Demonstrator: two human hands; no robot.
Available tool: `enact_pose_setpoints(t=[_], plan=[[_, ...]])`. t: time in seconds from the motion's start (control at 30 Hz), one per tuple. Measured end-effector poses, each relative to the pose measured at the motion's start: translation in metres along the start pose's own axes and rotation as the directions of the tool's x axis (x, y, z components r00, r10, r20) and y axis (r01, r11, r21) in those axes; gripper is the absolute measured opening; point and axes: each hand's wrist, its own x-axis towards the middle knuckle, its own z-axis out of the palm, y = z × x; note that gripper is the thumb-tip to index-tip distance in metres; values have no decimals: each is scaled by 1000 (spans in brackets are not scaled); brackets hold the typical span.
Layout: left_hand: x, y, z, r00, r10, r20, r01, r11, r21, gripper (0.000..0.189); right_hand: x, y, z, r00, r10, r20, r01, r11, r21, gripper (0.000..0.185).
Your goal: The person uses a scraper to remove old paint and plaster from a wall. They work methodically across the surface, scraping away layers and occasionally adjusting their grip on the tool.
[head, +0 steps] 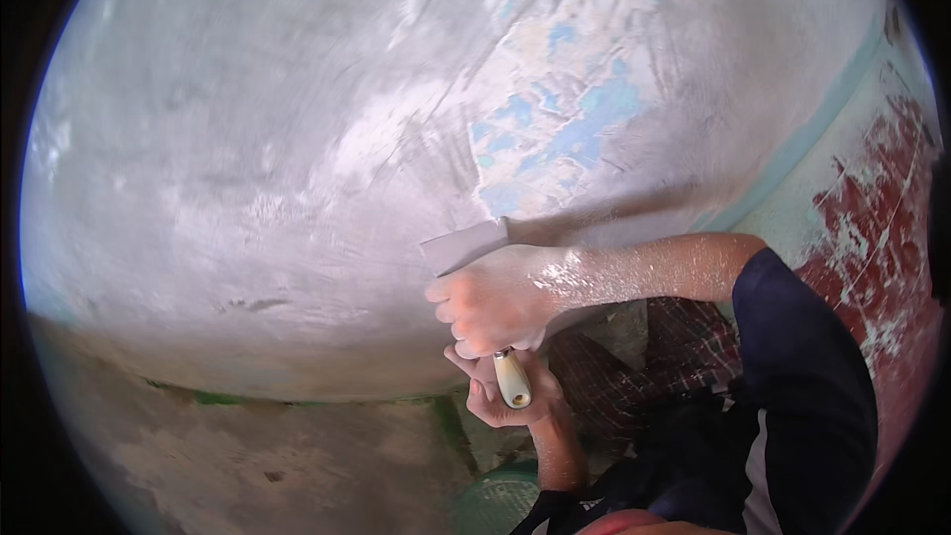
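Observation:
My right hand (pixel 498 301), dusted white like the forearm, is closed around a wide-bladed scraper (pixel 466 245). The blade's edge lies against, or very close to, a whitish-grey wall surface (pixel 312 186). Out of the bottom of that fist sticks the scraper's pale handle (pixel 513 383), which has a hole at its end. Just below is my left hand (pixel 487 397), behind the handle with some fingers spread; whether it touches the handle is hidden. Above the blade, patches of light blue paint (pixel 594 119) show through flaked white coating.
A turquoise band (pixel 810 137) borders the wall at the right, beside a red, scratched surface (pixel 873 238) with white flakes. At lower left is a stained floor (pixel 297 453). A green round object (pixel 498 498) stands near my left forearm. My plaid-clothed legs (pixel 654 364) are close to the wall.

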Motion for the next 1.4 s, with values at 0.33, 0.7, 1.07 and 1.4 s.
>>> enact_pose_setpoints(t=[0.33,0.7,1.07,1.4], plan=[[-1,2,24,996,78,-36,-65,955,289,66,-10,7,-21,997,52,-48,-56,996,-73,19],[25,5,39,993,111,-29,-108,991,82,63,-7,18,-26,978,-7,-208,-20,991,-131,17],[1,6,13,962,247,117,-273,887,373,53,3,9,2,983,-3,-182,1,1000,-7,16],[2,-4,-20,823,523,220,-534,584,611,57,-2,0,-7,981,77,-180,-75,997,20,18]])
